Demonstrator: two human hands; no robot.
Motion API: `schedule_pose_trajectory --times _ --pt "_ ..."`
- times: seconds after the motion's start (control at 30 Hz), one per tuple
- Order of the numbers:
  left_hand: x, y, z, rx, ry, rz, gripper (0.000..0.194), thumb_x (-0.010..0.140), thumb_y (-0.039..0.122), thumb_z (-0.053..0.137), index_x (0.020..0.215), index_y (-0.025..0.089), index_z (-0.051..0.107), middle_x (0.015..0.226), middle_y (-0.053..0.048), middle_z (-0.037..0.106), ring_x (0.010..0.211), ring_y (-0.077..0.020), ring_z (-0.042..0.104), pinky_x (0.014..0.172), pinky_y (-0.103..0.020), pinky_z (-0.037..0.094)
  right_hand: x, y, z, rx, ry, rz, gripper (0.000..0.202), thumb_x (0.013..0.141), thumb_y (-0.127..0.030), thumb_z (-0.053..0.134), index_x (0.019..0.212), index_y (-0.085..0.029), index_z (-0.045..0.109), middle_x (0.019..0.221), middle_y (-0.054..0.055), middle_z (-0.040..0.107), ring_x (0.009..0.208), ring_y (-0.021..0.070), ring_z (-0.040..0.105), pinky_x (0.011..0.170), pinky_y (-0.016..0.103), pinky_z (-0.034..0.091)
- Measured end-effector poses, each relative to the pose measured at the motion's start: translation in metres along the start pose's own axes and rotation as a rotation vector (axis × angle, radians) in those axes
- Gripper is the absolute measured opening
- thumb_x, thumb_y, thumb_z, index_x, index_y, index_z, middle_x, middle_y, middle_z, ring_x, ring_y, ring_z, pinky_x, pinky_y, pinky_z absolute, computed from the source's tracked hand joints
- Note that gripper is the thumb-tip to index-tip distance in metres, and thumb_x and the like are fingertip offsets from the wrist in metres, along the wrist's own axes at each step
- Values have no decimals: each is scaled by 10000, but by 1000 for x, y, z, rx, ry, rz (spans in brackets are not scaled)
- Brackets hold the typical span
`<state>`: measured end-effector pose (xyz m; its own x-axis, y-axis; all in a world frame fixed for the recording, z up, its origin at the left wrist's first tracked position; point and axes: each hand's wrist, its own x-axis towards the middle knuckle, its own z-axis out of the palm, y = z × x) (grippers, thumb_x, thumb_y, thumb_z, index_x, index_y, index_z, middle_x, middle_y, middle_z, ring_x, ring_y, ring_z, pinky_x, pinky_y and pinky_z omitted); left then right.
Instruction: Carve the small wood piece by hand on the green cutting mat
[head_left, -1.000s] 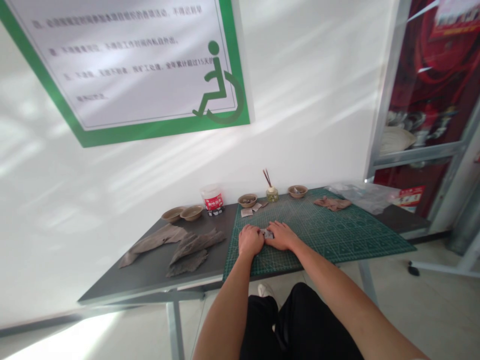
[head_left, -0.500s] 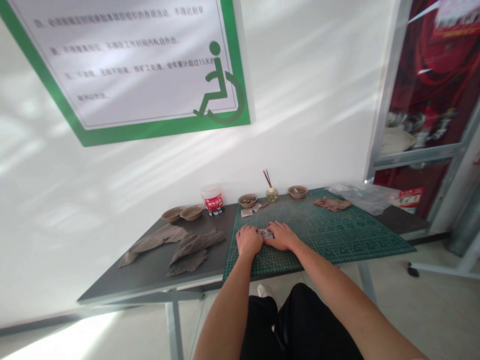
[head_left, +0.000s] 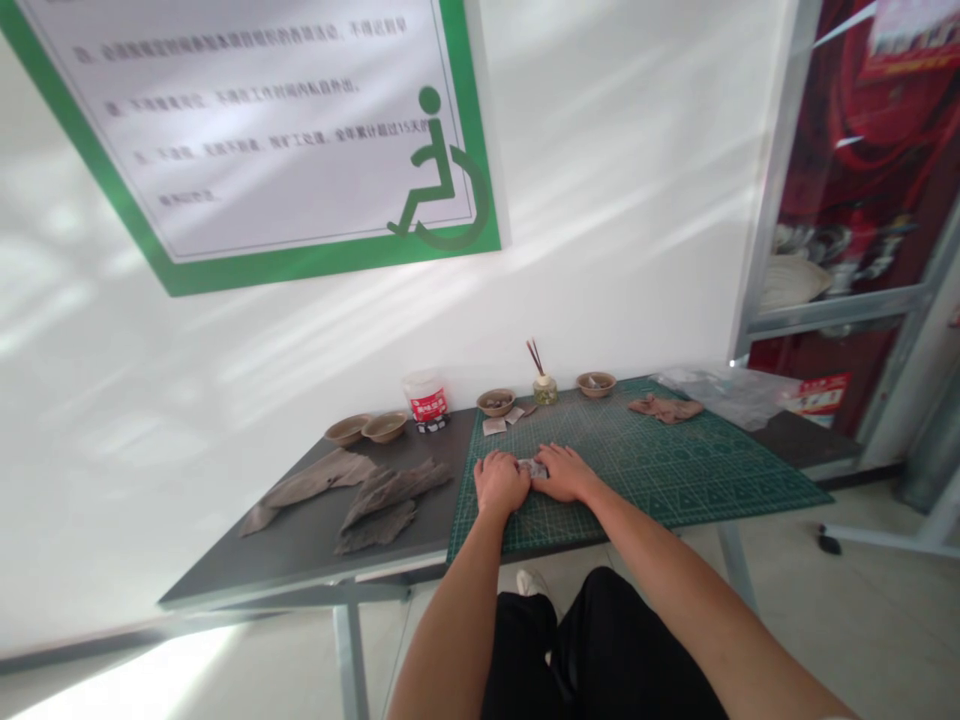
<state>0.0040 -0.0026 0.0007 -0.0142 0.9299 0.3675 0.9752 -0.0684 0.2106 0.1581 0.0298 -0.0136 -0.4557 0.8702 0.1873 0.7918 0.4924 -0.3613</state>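
On the green cutting mat, my left hand and my right hand are close together. Between them lies a small flat greyish piece, with a mottled surface; its kind is too small to make out. Both hands have their fingers closed on it, the left at its left end and the right at its right end. My fingers partly cover it. Small pale square pieces lie on the mat just beyond my left hand.
Along the wall stand two brown bowls, a red-labelled tub, a bowl of small pieces, a reed diffuser and another bowl. Grey-brown cloths lie left, a pinkish cloth and plastic sheet right.
Hardly anything differs. My left hand has shifted very slightly to the right; both hands keep hold of the small greyish piece. The view has moved a trifle.
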Motion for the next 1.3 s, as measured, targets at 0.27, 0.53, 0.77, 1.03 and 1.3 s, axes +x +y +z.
schedule_pose_trajectory --times 0.27,0.53,0.77,1.03,1.3 --pt "3 -2 1 6 1 0 292 841 320 410 977 255 661 1155 -46 608 1177 -214 425 984 -345 289 -1 -2 -2 4 -2 -1 605 776 -564 475 1261 -204 482 1433 102 334 1336 289 228 1058 458 159" --pt "2 -3 2 -19 4 73 273 833 337 426 917 239 667 1125 -40 623 1200 -215 409 1019 -374 250 0 -1 0 7 3 -4 588 798 -547 438 1265 -191 480 1434 108 332 1336 290 231 1059 463 162" --pt "0 1 -2 11 -4 -31 295 833 322 415 946 199 659 1155 -85 604 1226 -239 381 1032 -422 218 1 2 1 -1 0 -3 604 791 -570 440 1261 -194 481 1437 104 329 1338 288 228 1060 458 163" --pt "1 3 -4 -9 -42 21 299 842 323 411 985 239 661 1150 -49 609 1201 -204 408 1013 -324 273 -1 0 -1 4 -4 2 595 787 -556 453 1269 -208 477 1437 97 330 1337 283 231 1058 456 163" --pt "0 1 -3 -3 -36 16 292 833 354 424 941 211 655 1146 -70 608 1232 -224 381 1039 -397 212 0 1 0 -4 -3 -2 595 803 -571 422 1268 -203 478 1436 95 333 1340 280 226 1064 455 156"
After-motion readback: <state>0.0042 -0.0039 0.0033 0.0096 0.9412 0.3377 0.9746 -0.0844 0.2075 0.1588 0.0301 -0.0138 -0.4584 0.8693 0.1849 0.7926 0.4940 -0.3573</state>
